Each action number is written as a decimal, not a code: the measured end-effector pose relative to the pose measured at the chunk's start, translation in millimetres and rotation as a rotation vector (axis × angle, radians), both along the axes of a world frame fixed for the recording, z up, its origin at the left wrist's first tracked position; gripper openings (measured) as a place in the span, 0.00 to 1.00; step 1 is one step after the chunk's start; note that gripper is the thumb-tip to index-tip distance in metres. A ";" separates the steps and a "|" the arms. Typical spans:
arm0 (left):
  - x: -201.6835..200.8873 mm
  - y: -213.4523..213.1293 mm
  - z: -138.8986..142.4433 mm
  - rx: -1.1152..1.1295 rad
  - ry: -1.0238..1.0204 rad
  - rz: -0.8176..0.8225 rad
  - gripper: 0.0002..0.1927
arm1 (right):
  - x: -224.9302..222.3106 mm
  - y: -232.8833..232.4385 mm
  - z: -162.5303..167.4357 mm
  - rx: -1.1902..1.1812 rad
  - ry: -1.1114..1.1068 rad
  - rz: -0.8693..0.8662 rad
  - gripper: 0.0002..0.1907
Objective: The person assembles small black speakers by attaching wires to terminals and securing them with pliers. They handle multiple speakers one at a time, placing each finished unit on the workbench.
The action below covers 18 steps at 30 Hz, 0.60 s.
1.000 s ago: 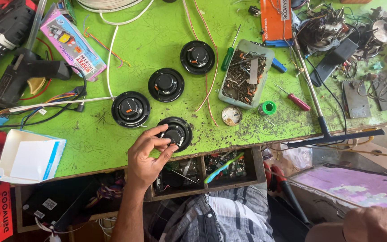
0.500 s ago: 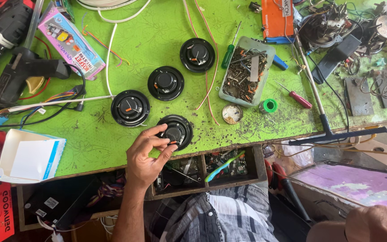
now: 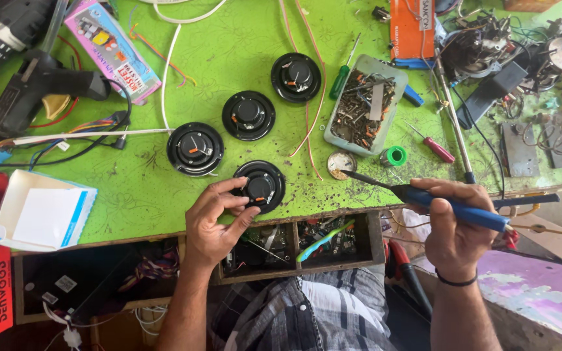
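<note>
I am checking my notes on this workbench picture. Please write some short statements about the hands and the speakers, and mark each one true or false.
1. The left hand touches the nearest black speaker. True.
2. The right hand is empty. False: it holds a blue-handled soldering iron.
3. Four round black speakers lie on the green table. True.
4. The iron's tip touches the nearest speaker. False: it points near a small round tin, apart from that speaker.
5. The tray of screws lies left of all speakers. False: it lies to their right.

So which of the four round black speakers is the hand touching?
The left hand touches the speaker nearest the table's front edge; the other three sit farther back, untouched.
</note>
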<state>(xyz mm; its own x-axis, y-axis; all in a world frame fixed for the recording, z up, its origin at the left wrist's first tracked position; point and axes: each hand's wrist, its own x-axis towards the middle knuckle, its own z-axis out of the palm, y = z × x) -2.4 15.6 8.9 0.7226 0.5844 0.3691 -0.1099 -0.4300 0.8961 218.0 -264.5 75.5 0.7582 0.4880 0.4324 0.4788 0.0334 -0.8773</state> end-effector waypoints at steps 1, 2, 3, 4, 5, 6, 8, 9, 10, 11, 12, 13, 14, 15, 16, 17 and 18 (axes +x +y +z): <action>-1.1 -0.6 -1.9 0.003 -0.004 0.003 0.12 | -0.1 0.9 -3.2 0.012 0.036 0.014 0.12; -3.5 -1.5 -4.8 0.006 -0.008 0.004 0.13 | -0.6 0.9 -5.4 -0.013 0.040 0.004 0.12; -5.5 -1.7 -8.7 0.006 -0.009 0.002 0.13 | -0.9 0.7 -6.5 -0.036 0.041 -0.007 0.11; -8.2 -0.9 -12.9 0.004 -0.010 0.000 0.13 | -1.6 0.1 -6.8 -0.060 0.043 -0.019 0.11; -10.3 0.2 -16.8 0.003 -0.010 -0.001 0.13 | -2.4 -0.6 -6.4 -0.030 0.037 -0.016 0.11; -11.0 2.4 -20.1 0.013 -0.026 0.001 0.13 | -3.5 -1.5 -5.7 -0.002 0.032 -0.012 0.11; -8.9 5.6 -21.8 0.036 -0.062 0.007 0.13 | -7.2 -3.0 -4.9 0.005 -0.090 -0.062 0.11; -6.4 5.5 -19.7 0.101 -0.138 0.059 0.12 | -10.3 -4.5 -5.1 -0.019 -0.206 -0.117 0.11; -2.9 0.3 -15.9 0.166 -0.213 0.112 0.11 | -15.2 -5.9 -6.4 -0.077 -0.321 -0.152 0.09; 2.4 -5.7 -10.8 0.232 -0.289 0.165 0.13 | -20.0 -7.7 -8.3 -0.132 -0.437 -0.194 0.07; 2.8 -20.4 -4.0 0.121 -0.336 0.189 0.14 | -27.6 -9.4 -11.9 -0.213 -0.553 -0.221 0.04; 7.8 -39.3 1.1 0.014 -0.389 0.207 0.19 | -34.7 -11.2 -15.7 -0.285 -0.675 -0.254 0.04; -2.8 -61.1 9.8 0.124 -0.135 0.098 0.23 | -42.3 -8.4 -24.4 -0.082 -0.757 -0.082 0.02; 4.1 -86.7 11.1 -0.250 -0.207 -0.097 0.23 | -49.7 -4.2 -33.6 0.114 -0.830 0.096 0.07; -7.4 -106.9 15.2 -0.254 -0.083 -0.279 0.30 | -60.7 -7.0 -38.4 0.003 -0.882 0.171 0.12; -5.4 -127.3 13.1 -0.678 -0.091 -0.472 0.28 | -72.5 -8.6 -43.2 -0.107 -0.934 0.247 0.17; -10.4 -143.5 12.1 -1.104 -0.092 -0.657 0.28 | -81.0 -6.0 -50.7 -0.114 -0.942 0.216 0.18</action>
<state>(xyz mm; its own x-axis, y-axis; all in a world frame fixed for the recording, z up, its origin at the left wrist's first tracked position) -12.8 -127.9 21.1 0.9875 0.1567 -0.0162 -0.0974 0.6882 0.7190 137.0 -270.4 24.8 0.0150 0.6526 0.7575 0.9799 0.1412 -0.1410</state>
